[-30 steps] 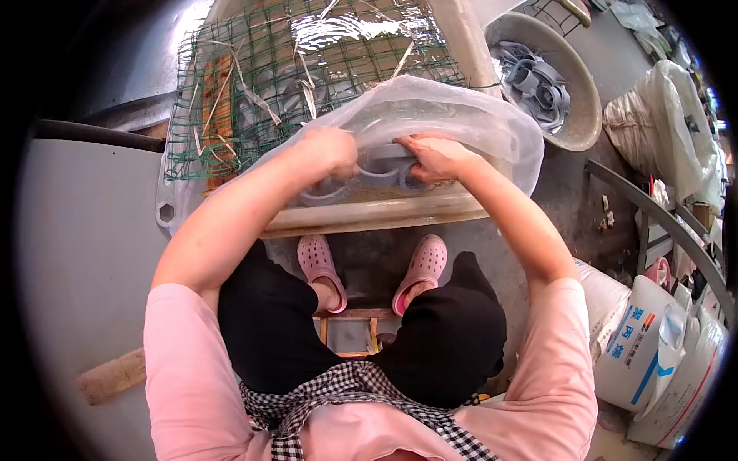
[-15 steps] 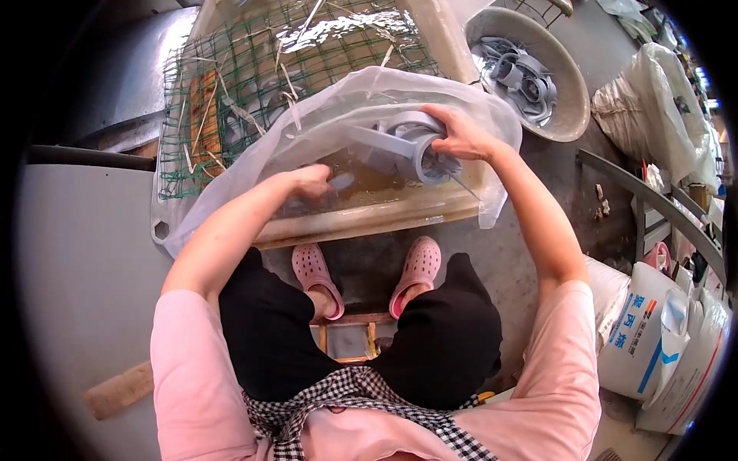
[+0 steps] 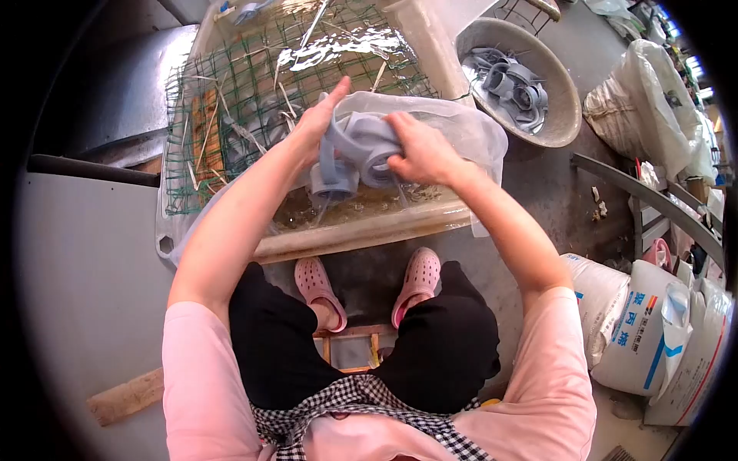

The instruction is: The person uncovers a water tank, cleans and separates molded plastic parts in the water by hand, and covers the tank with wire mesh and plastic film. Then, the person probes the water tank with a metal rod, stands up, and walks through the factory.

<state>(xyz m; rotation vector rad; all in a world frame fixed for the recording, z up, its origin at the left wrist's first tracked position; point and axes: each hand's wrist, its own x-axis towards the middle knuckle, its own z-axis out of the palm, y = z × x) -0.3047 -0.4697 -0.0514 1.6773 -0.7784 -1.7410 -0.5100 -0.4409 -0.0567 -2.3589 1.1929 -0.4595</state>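
Grey plastic ring-shaped parts (image 3: 355,150) are lifted together above the water near the front edge of a tub (image 3: 338,237). My left hand (image 3: 317,123) presses against their left side, its thumb or a finger pointing up. My right hand (image 3: 421,150) is closed on their right side. Behind and right of the parts, a translucent white mesh bag (image 3: 469,129) lies over the tub's corner. Green netting (image 3: 257,84) with pale strips spreads over the water farther back, and more grey pieces show dimly beneath it.
A round basin (image 3: 565,100) holding several grey parts stands at the back right. Beyond it is a large white sack (image 3: 653,100). Printed bags (image 3: 634,330) and a metal frame (image 3: 615,180) are on the right. A wooden board (image 3: 127,396) lies at the lower left.
My left hand has risen from the water and moved right to the parts. My right hand has moved left with them. More grey parts now show between my hands, and the mesh bag has sunk lower.
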